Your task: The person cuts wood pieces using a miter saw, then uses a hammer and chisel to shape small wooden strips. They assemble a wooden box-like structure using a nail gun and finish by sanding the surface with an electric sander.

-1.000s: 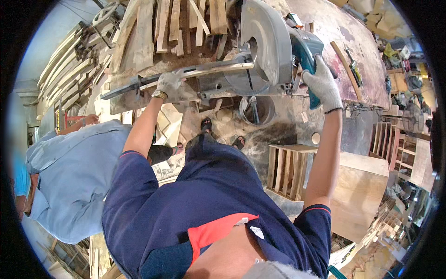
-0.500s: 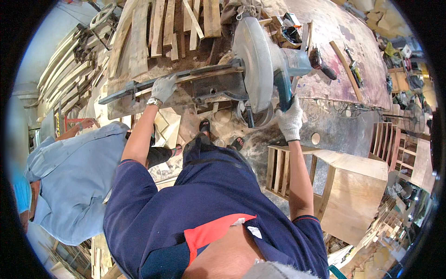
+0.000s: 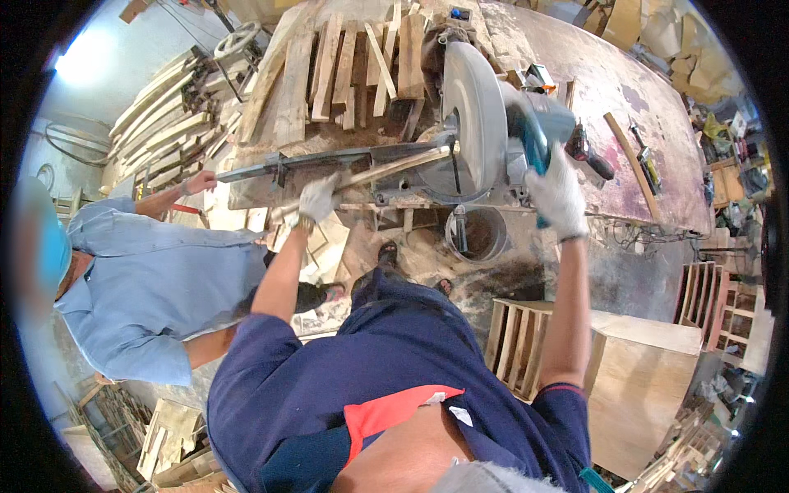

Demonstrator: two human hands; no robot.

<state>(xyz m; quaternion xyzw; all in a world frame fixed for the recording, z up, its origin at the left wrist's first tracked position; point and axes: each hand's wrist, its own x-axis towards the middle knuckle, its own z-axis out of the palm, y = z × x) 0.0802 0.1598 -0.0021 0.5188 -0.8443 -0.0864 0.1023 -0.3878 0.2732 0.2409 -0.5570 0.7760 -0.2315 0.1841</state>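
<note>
My left hand (image 3: 319, 197), in a pale work glove, is closed around a thin wooden strip (image 3: 386, 171). The strip lies at a slant, its far end at the guard of a large chop saw (image 3: 477, 115). Behind it runs a dark metal fence (image 3: 337, 158), with a gap between fence and strip widening toward my hand. My right hand (image 3: 560, 197), also gloved and slightly blurred, is wrapped around the saw's teal handle (image 3: 541, 220). Whether the blade is turning I cannot tell.
A co-worker in a blue shirt (image 3: 164, 271) stands at my left, one hand (image 3: 200, 182) at the fence's outer end. Boards (image 3: 292, 90) lie beyond the saw. A drill (image 3: 593, 156) rests on the worktable (image 3: 649, 99). A bucket (image 3: 485, 234) stands below; a wooden frame (image 3: 641, 370) is at right.
The saw head and my right hand have shifted, and the handle looks raised. My left hand has drawn the strip's near end away from the fence. The co-worker's hand has reached the fence's end.
</note>
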